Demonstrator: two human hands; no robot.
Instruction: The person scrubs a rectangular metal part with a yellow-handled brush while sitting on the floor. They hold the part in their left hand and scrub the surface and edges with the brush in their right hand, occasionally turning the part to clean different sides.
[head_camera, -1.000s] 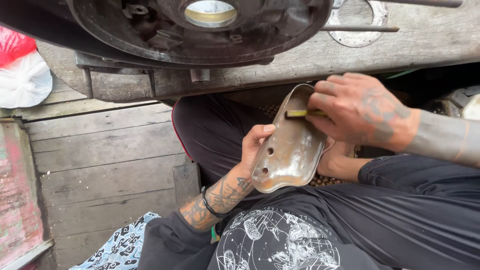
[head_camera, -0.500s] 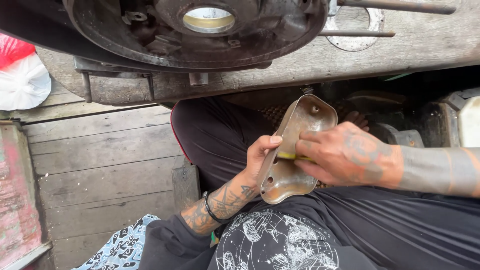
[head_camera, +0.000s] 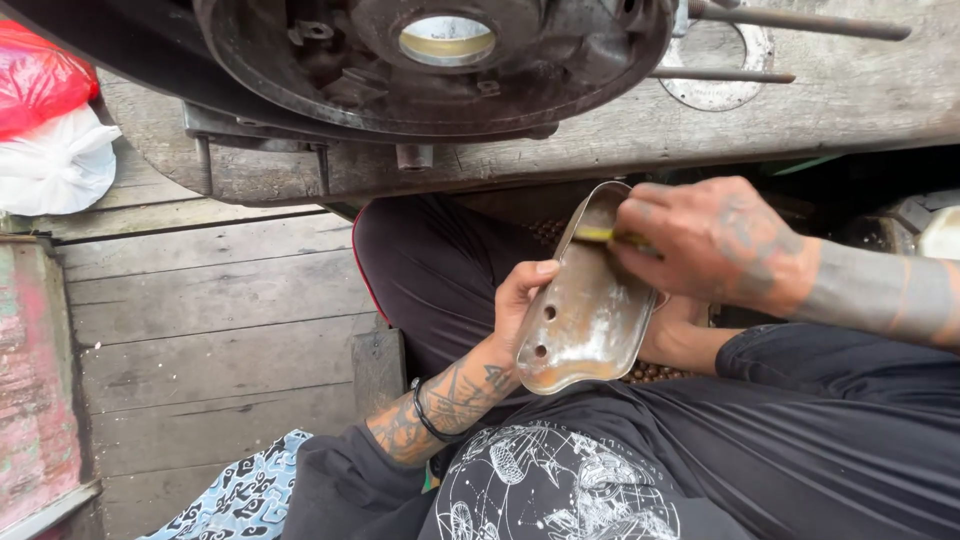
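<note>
The metal tray (head_camera: 588, 310) (shallow, rusty, two holes near its low end) sits tilted over the person's lap, with nothing loose in it. The left hand (head_camera: 522, 300) grips its left edge, thumb on the rim. The right hand (head_camera: 705, 240), knuckles up, pinches a yellow strip (head_camera: 597, 235) against the tray's upper inside, below the wooden desk (head_camera: 840, 90).

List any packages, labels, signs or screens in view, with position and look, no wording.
Red plastic bag: top left on the wooden planks, crumpled, glossy.
White plastic bag: just below the red one, bunched, plain.
No labels, signs or screens show.
</note>
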